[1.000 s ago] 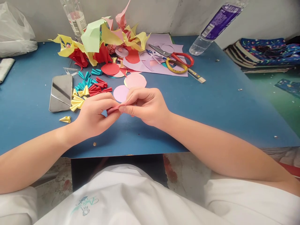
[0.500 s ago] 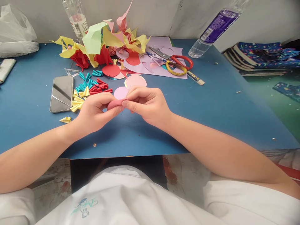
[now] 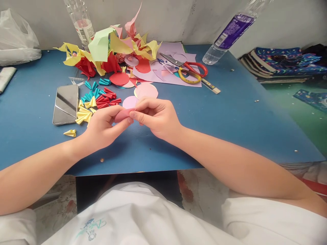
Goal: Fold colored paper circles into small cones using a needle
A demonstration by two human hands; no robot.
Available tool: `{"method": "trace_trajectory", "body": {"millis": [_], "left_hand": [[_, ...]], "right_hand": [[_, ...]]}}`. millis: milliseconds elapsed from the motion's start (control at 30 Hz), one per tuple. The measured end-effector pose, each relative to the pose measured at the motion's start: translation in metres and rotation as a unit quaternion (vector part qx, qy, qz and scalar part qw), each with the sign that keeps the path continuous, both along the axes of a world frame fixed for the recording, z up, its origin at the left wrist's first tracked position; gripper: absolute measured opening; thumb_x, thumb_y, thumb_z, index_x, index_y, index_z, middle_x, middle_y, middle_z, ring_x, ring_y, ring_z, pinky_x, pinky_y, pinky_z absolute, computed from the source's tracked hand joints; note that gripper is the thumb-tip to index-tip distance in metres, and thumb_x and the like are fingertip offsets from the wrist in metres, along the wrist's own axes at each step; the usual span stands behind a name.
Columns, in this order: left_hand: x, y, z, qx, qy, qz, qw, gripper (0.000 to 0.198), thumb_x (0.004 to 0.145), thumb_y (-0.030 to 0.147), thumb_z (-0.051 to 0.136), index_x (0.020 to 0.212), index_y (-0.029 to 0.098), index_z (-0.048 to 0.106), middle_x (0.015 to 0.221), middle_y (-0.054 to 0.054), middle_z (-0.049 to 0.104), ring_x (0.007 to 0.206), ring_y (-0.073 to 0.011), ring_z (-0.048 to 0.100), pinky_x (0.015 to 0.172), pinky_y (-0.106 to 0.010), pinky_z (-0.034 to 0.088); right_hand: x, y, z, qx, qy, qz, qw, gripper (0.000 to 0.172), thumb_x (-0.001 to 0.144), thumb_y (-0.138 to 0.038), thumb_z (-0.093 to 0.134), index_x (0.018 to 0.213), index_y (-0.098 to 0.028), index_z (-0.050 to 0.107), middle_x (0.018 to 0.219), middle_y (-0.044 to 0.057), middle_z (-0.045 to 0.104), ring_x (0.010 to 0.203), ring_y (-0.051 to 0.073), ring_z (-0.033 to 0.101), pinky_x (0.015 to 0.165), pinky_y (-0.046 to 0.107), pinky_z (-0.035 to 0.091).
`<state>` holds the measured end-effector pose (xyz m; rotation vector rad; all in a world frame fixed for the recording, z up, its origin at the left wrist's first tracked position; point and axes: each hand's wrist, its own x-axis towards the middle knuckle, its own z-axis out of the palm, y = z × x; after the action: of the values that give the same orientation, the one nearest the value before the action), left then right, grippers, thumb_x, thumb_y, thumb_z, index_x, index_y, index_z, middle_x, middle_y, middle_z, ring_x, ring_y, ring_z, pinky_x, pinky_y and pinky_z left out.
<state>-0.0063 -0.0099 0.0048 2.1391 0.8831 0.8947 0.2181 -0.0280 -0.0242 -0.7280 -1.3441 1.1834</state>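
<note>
Now both hands meet above the tabletop (image 3: 230,115): left hand (image 3: 103,127) and right hand (image 3: 155,117) pinch a small pink paper piece (image 3: 122,115) between their fingertips. Just beyond the hands lie pink paper circles (image 3: 146,91); left of them, folded paper cones (image 3: 95,98) and a phone (image 3: 65,104).

I count two clear plastic bottles (image 3: 82,24) (image 3: 226,33), one silver flat phone (image 3: 65,104), one white plastic bag (image 3: 15,46), one pink folded paper piece (image 3: 121,115).

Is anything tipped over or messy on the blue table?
Yes. The purple-label bottle is tilted, not upright, and crumpled paper scraps lie heaped at the back. The pink paper between left hand and right hand looks fine.
</note>
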Motion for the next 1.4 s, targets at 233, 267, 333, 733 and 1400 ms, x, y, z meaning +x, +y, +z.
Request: {"method": "trace_trajectory", "body": {"millis": [233, 267, 333, 733, 1400], "left_hand": [[-0.001, 0.008, -0.001, -0.128, -0.068, -0.016, 0.989, 0.025, 0.103, 0.039, 0.092, 0.088, 0.022, 0.081, 0.082, -0.005, 0.075, 0.076, -0.0184, 0.065, 0.063, -0.034, 0.05], [-0.001, 0.009, -0.001, -0.139, -0.079, -0.02, 0.987, 0.025, 0.103, 0.039, 0.093, 0.088, 0.022, 0.081, 0.082, -0.004, 0.075, 0.076, -0.0182, 0.066, 0.062, -0.034, 0.051], [-0.001, 0.01, -0.001, -0.164, -0.098, -0.029, 0.981, 0.023, 0.102, 0.037, 0.094, 0.089, 0.023, 0.082, 0.083, -0.004, 0.075, 0.077, -0.0179, 0.067, 0.064, -0.033, 0.055], [-0.004, 0.003, 0.002, 0.033, 0.007, -0.023, 0.999, 0.025, 0.115, 0.037, 0.077, 0.092, 0.026, 0.083, 0.086, -0.003, 0.085, 0.077, -0.0214, 0.075, 0.07, -0.038, 0.058], [-0.003, 0.002, 0.005, 0.042, 0.032, 0.0, 0.999, 0.032, 0.11, 0.04, 0.077, 0.083, 0.026, 0.067, 0.073, 0.002, 0.068, 0.067, -0.0162, 0.055, 0.064, -0.034, 0.049]], "right_hand": [[0.005, 0.007, 0.0, 0.018, 0.002, 0.032, 0.999, 0.044, 0.086, -0.063, 0.117, 0.09, -0.026, 0.094, 0.097, 0.005, 0.086, 0.082, 0.022, 0.077, 0.079, 0.044, 0.072], [0.006, 0.009, 0.0, 0.021, -0.002, 0.037, 0.999, 0.043, 0.086, -0.062, 0.117, 0.09, -0.026, 0.095, 0.097, 0.006, 0.087, 0.084, 0.022, 0.077, 0.078, 0.043, 0.071], [0.008, 0.011, -0.001, 0.03, -0.007, 0.048, 0.998, 0.04, 0.087, -0.058, 0.117, 0.09, -0.025, 0.095, 0.096, 0.006, 0.086, 0.086, 0.023, 0.078, 0.078, 0.041, 0.07], [0.009, 0.002, 0.004, -0.04, 0.002, 0.047, 0.998, 0.045, 0.084, -0.057, 0.119, 0.086, -0.023, 0.09, 0.089, 0.004, 0.085, 0.081, 0.022, 0.079, 0.073, 0.039, 0.067], [0.011, 0.003, 0.006, -0.065, 0.0, 0.071, 0.995, 0.046, 0.083, -0.055, 0.12, 0.087, -0.02, 0.089, 0.085, 0.002, 0.079, 0.066, 0.016, 0.068, 0.063, 0.035, 0.059]]}}
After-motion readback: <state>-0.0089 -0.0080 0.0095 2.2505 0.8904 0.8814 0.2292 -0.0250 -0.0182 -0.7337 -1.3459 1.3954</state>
